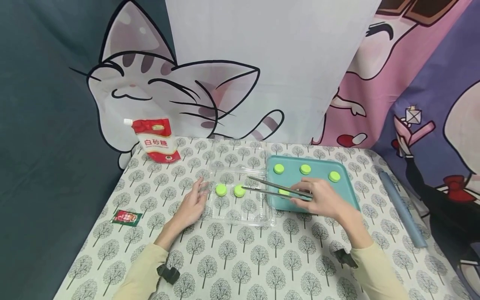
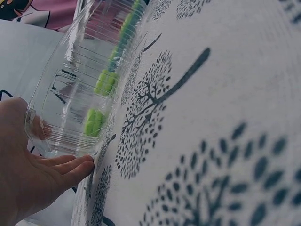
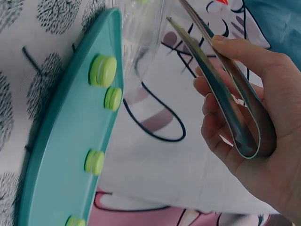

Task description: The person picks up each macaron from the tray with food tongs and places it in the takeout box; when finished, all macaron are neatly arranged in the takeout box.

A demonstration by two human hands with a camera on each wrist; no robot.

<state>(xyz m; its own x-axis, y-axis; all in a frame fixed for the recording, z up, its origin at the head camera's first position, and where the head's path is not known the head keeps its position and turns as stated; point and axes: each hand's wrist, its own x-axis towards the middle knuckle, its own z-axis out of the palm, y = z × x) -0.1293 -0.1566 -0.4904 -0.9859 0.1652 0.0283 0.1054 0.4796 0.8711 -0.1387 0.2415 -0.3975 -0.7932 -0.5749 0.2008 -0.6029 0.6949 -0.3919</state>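
Head view: On a worktop [image 1: 245,266] with white tree-print cloth, a person's left hand [image 1: 192,202] is clamped on the left rim of a clear rectangular plastic box [image 1: 232,221], toward the far edge, holding 2 round bright-green macarons [image 1: 239,191]. Nearer the right edge, a teal rectangular tray [image 1: 320,189] shows 4 more. The right hand [image 1: 318,198] grips long silver metal tongs [image 1: 277,185], tips apart above the box.

Left wrist view: The box rim sits between the digits.

Right wrist view: Thumb and fingers press the tongs' 2 arms.
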